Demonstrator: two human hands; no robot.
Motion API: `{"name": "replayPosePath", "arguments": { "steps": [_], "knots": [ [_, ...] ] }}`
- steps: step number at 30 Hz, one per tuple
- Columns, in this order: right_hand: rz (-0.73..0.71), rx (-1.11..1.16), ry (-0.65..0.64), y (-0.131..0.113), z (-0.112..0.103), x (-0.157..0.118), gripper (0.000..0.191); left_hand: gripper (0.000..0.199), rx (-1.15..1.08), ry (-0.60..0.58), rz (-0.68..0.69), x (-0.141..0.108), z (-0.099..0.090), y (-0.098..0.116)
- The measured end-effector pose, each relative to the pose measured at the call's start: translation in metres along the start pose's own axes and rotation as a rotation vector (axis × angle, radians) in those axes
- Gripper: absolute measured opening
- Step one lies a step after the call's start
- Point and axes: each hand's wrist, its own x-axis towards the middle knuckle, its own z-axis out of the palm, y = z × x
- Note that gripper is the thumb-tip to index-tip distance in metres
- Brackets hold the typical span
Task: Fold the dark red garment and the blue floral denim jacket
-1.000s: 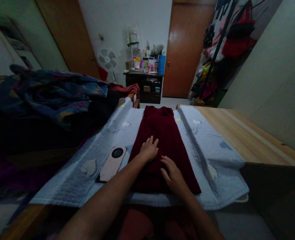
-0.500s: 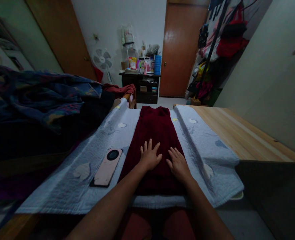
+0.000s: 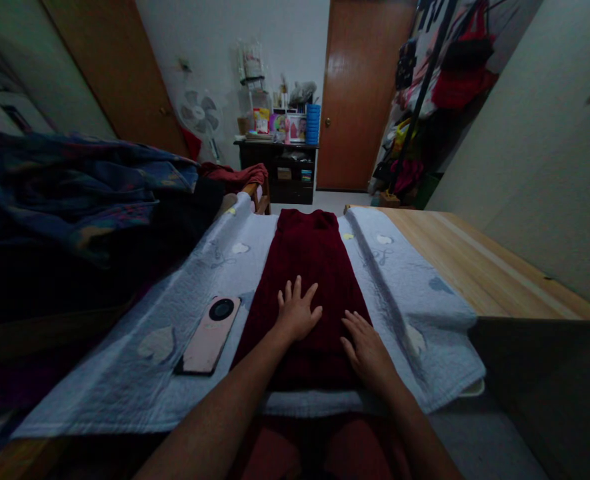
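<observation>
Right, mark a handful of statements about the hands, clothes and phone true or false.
1. The left hand lies, fingers spread, on the dark red folded garment. True.
2. The right hand grips the pale pink rectangular phone. False: it rests on the garment.
3. The phone lies on the light blue quilted cloth. True.
4. The blue patterned fabric heap is right of the garment. False: it is to the left.

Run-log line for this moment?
left hand: flat on dark red garment | right hand: on its right side | phone: on quilt
</observation>
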Motion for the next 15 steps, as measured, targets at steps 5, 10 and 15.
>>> {"name": "replayPosePath", "arguments": {
  "steps": [5, 10, 15],
  "knots": [
    [0.035, 0.079, -0.062, -0.002, -0.024, -0.003, 0.029, 0.065, 0.021, -0.022, -0.011, -0.002, -0.004, 0.001],
    [0.151, 0.023, -0.237, -0.008, -0.056, 0.031, 0.027, 0.062, 0.02, -0.032, 0.006, -0.003, -0.007, 0.002],
    [0.076, -0.016, 0.011, 0.004, -0.038, 0.083, 0.029, 0.06, 0.014, -0.034, 0.019, -0.003, -0.005, 0.001]
  ]
}}
